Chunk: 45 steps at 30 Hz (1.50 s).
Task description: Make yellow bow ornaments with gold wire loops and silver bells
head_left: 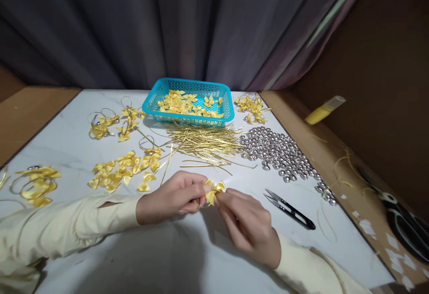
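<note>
Between my two hands is a yellow ribbon bow, held above the front middle of the white board. My left hand pinches its left side with thumb and fingers. From the right, my right hand grips the bow's other edge with closed fingertips. Something small and shiny shows under the left fingers, too covered to make out. Loose yellow bows lie beyond my left forearm. A heap of gold twist ties spreads beyond the hands.
A blue basket of bows stands at the back. Silver bells or beads are heaped at right, near black thread snips. Bows with ties and silver pieces lie in clusters. Black scissors and a yellow tube are off the right edge.
</note>
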### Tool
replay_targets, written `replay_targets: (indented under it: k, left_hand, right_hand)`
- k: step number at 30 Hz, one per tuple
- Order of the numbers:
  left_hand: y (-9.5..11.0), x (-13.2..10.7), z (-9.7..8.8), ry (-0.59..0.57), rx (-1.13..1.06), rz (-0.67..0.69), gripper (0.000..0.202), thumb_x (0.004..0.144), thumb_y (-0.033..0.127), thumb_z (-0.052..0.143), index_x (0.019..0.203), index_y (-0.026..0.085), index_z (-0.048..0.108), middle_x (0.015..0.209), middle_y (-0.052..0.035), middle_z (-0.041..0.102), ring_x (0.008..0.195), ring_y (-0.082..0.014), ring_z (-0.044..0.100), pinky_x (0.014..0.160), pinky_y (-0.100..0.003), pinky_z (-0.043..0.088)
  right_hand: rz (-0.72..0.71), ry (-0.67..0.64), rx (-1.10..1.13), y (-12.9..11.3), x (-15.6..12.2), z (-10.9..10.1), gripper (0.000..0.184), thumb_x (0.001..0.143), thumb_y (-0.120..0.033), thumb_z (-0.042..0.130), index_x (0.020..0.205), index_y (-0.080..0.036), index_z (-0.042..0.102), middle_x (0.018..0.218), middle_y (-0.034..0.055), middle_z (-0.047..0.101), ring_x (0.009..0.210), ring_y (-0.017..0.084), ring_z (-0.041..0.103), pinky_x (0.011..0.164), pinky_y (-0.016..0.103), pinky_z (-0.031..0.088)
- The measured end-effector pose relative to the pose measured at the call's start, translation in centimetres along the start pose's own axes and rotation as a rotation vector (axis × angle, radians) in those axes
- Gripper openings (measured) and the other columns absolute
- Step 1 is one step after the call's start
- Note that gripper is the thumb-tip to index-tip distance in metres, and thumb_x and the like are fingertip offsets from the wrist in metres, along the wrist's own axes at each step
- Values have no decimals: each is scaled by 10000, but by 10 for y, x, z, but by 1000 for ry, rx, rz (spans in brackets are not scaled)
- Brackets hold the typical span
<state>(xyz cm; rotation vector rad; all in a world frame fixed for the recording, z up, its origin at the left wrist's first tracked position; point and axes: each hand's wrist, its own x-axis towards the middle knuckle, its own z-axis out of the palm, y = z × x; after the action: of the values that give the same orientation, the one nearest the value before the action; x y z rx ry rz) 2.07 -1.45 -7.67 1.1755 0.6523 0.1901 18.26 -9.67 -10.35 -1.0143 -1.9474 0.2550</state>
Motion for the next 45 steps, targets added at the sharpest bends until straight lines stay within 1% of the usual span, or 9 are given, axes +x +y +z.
replay_targets:
  k: [9,17,20,24,28,34,39,42,45]
  left_hand:
    - [0,1,-1,4,37,-2,357,785,451,503,571,176,421,339,106,287,322,-40,181,356,-183,138]
    - [-4,1,-1,-46,25,-20,371,788,470,509,583,169,439,332,109,274,321,-38,181,355,-176,143]
    - [-1,-1,-1,-28,38,-11,368,791,466,508,584,172,432,339,109,274,318,-37,182,352,-178,139]
    - [3,0,-1,28,81,43,377,788,495,491,595,177,429,357,107,281,323,-42,191,348,-180,139]
    - [1,3,-2,85,163,117,403,804,530,458,610,179,427,379,102,288,345,-51,220,360,-179,170]
    - [-1,3,-8,121,374,271,379,863,417,414,573,174,407,437,73,351,393,-60,293,392,-180,226]
    - [1,5,-11,166,636,422,351,872,270,406,538,171,361,483,65,328,443,-63,302,443,-188,249]
    - [1,6,-11,166,688,434,349,884,269,392,550,172,356,499,65,317,453,-65,304,461,-190,258]
    - [-1,6,-12,113,625,376,338,903,303,363,594,172,398,523,51,394,469,-70,366,477,-186,293]
  right_hand:
    - [31,11,27,-2,2,1,189,829,-17,398,905,-135,525,598,15,455,524,131,401,459,258,363]
    - [34,-10,25,-3,2,2,181,833,-32,393,874,-129,540,564,10,454,501,130,400,436,259,345]
    - [61,45,38,-5,4,1,177,840,-30,426,915,-121,558,606,28,528,534,127,454,476,255,406]
    - [175,70,72,-8,10,-3,156,861,-64,462,914,-145,584,735,48,641,633,124,578,583,247,498]
    - [247,45,103,-8,11,-6,105,847,-103,515,907,-146,590,788,48,670,666,117,622,601,227,512]
    - [295,-30,105,-7,13,-11,99,841,-121,508,847,-134,606,684,32,634,562,105,560,492,210,454]
    - [289,-93,76,-3,16,-12,140,846,-99,487,809,-119,620,658,28,612,577,104,531,526,209,433]
    - [271,-93,66,-2,14,-11,155,853,-94,473,816,-106,623,663,37,609,585,110,523,535,218,427]
    - [256,-87,54,-2,13,-10,160,858,-96,469,812,-99,623,660,42,607,583,113,514,531,223,417]
